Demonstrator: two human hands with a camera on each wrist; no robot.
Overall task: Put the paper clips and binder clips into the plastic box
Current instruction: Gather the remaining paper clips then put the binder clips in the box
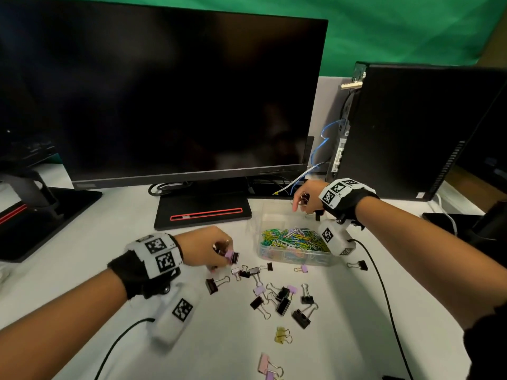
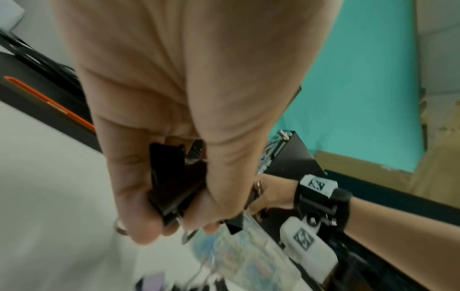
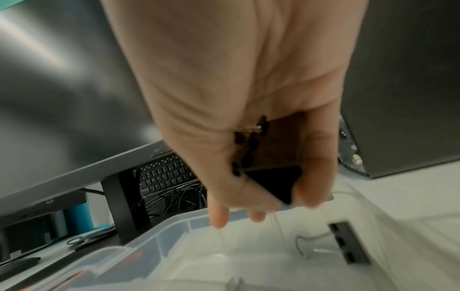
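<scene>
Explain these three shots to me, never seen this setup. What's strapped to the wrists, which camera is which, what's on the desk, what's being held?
No robot here: a person works with bare hands. The wristbands with black-and-white marker squares carry small cameras. The wide picture comes from a head-worn camera; the two close-ups look along each hand from the wrists.

On the white desk stands a clear plastic box. Its near compartment holds coloured paper clips. Loose binder clips, black, lilac, pink and yellow, lie in front of it. A dark monitor and a computer tower stand behind.

The left hand grips several binder clips over the desk. The right hand holds black binder clips above the box's far compartment, where one black clip already lies.
</scene>
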